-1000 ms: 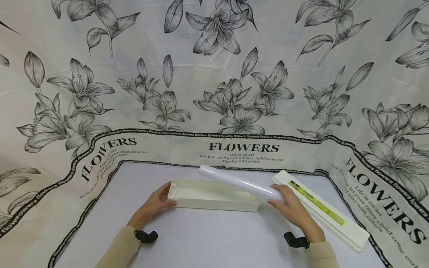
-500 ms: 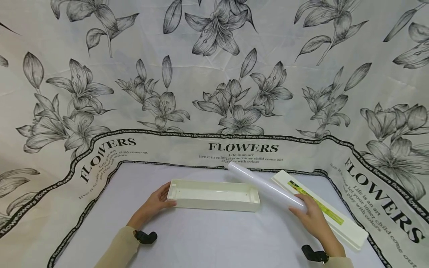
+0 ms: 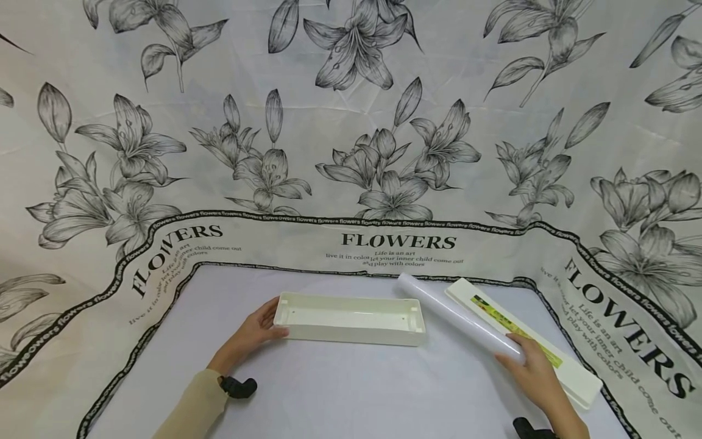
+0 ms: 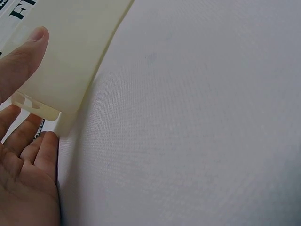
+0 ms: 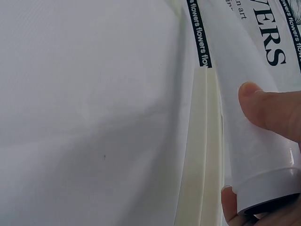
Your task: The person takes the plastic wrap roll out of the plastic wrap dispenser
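A long off-white plastic box [image 3: 356, 336], open at the top and with nothing inside, lies lengthwise on the table. My left hand [image 3: 255, 332] holds its left end, thumb on the near wall and fingers around the end, as the left wrist view shows at the box corner [image 4: 42, 113]. On the right, my right hand [image 3: 534, 372] grips the near end of a roll of cling film [image 3: 460, 317], which slants away to the upper left. The right wrist view shows the thumb [image 5: 268, 110] across the film and the roll's dark open end at the bottom.
A long off-white lid [image 3: 581, 387] with a yellow-green label [image 3: 518, 332] lies slantwise at the right, partly behind the roll and right hand. A white cloth [image 3: 340, 390] covers the table. Flower-printed fabric [image 3: 373, 140] rises at the back and sides.
My right hand has carried the roll rightward and towards me, from over the box to beside the lid. My left hand and the box have stayed put.
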A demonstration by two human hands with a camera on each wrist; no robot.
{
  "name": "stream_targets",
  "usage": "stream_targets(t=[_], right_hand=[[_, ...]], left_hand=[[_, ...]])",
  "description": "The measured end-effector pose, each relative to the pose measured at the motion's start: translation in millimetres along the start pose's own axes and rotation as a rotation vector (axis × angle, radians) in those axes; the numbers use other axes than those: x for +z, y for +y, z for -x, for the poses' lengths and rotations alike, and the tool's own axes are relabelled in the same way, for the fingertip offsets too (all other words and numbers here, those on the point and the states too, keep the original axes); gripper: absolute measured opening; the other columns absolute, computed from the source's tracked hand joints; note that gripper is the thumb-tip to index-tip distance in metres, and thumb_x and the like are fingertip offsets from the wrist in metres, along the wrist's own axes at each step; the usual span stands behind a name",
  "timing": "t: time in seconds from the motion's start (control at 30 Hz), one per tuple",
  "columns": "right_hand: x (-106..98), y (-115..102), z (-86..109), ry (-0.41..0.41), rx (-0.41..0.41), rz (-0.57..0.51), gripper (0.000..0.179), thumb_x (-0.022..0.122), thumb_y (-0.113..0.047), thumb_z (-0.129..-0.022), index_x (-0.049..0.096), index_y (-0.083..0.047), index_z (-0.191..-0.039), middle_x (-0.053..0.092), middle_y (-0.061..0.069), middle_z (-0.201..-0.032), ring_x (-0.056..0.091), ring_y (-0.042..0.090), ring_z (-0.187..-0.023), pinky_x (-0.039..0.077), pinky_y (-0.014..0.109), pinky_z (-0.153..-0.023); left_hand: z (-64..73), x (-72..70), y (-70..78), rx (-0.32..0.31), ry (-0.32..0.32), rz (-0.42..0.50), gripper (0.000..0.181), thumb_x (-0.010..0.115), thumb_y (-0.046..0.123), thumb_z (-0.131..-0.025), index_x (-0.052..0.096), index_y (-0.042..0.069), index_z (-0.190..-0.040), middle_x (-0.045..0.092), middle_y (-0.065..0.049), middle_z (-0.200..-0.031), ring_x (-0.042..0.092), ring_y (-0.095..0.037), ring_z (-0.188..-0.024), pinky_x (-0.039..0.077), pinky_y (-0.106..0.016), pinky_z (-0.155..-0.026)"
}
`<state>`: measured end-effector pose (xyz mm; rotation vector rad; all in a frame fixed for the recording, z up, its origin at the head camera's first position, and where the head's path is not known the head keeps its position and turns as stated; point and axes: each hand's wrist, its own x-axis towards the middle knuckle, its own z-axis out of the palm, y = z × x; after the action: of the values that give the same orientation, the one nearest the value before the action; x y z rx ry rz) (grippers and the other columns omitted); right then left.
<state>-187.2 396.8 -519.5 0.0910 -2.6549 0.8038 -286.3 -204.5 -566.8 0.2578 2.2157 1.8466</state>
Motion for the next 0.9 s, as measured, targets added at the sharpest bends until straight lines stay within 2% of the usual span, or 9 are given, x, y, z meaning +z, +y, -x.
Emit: stream_targets(t=[0.13, 0.27, 0.37, 0.43, 0.67, 0.77, 0.9], right_hand=[[-4, 8, 7.3, -0.012, 0.004, 0.017, 0.055, 0.081, -0.013, -0.088, 0.056, 0.016, -0.128, 0.059, 0.04, -0.121, 0.057, 0.055, -0.112, 0.047, 0.055, -0.088], [-8, 13, 15.4, -0.007, 0.011, 0.035, 0.056, 0.081, -0.011, -0.087, 0.055, 0.017, -0.127, 0.057, 0.042, -0.121, 0.054, 0.057, -0.113, 0.046, 0.065, -0.09], [-11, 15, 18.7, -0.011, 0.025, 0.063, 0.056, 0.08, -0.012, -0.088, 0.054, 0.017, -0.127, 0.056, 0.043, -0.121, 0.054, 0.058, -0.112, 0.046, 0.067, -0.089], [-15, 15, 19.0, -0.035, 0.042, 0.081, 0.057, 0.08, -0.014, -0.088, 0.054, 0.018, -0.127, 0.056, 0.044, -0.121, 0.055, 0.059, -0.112, 0.047, 0.068, -0.089], [-26, 13, 13.5, -0.209, 0.157, 0.162, 0.066, 0.082, -0.03, -0.087, 0.056, 0.014, -0.129, 0.06, 0.041, -0.125, 0.06, 0.057, -0.114, 0.053, 0.068, -0.09], [-28, 14, 13.7, -0.229, 0.175, 0.17, 0.067, 0.082, -0.031, -0.087, 0.056, 0.015, -0.129, 0.06, 0.041, -0.125, 0.06, 0.057, -0.113, 0.054, 0.067, -0.089], [-30, 17, 17.2, -0.218, 0.173, 0.17, 0.067, 0.079, -0.029, -0.09, 0.052, 0.017, -0.131, 0.058, 0.044, -0.125, 0.057, 0.061, -0.114, 0.052, 0.07, -0.091]], left_hand=[[-0.3, 0.5, 0.0, 0.0, -0.003, -0.003, 0.105, 0.086, 0.021, -0.085, 0.02, 0.011, -0.165, 0.022, -0.016, -0.171, 0.021, -0.033, -0.158, 0.023, -0.044, -0.129], [0.1, 0.9, 0.6, -0.001, -0.005, 0.004, 0.104, 0.086, 0.019, -0.085, 0.02, 0.011, -0.165, 0.022, -0.016, -0.171, 0.021, -0.034, -0.158, 0.023, -0.045, -0.129], [-0.1, 1.1, 1.0, 0.001, -0.007, 0.006, 0.104, 0.086, 0.019, -0.085, 0.02, 0.011, -0.165, 0.022, -0.016, -0.171, 0.021, -0.033, -0.158, 0.023, -0.044, -0.129], [-0.3, 1.1, 1.1, 0.002, -0.006, 0.007, 0.104, 0.086, 0.019, -0.085, 0.021, 0.01, -0.165, 0.022, -0.016, -0.171, 0.02, -0.033, -0.159, 0.023, -0.043, -0.129], [-0.5, 0.0, 0.3, 0.011, -0.009, 0.002, 0.104, 0.086, 0.018, -0.085, 0.021, 0.01, -0.165, 0.022, -0.016, -0.171, 0.021, -0.033, -0.158, 0.024, -0.043, -0.128], [-0.3, -0.2, 0.0, 0.01, -0.008, 0.001, 0.104, 0.086, 0.019, -0.085, 0.021, 0.01, -0.165, 0.022, -0.016, -0.171, 0.02, -0.033, -0.159, 0.024, -0.043, -0.128], [-0.1, -0.1, -0.4, 0.008, -0.006, -0.001, 0.104, 0.087, 0.019, -0.085, 0.021, 0.01, -0.165, 0.021, -0.016, -0.171, 0.02, -0.033, -0.159, 0.023, -0.043, -0.129]])
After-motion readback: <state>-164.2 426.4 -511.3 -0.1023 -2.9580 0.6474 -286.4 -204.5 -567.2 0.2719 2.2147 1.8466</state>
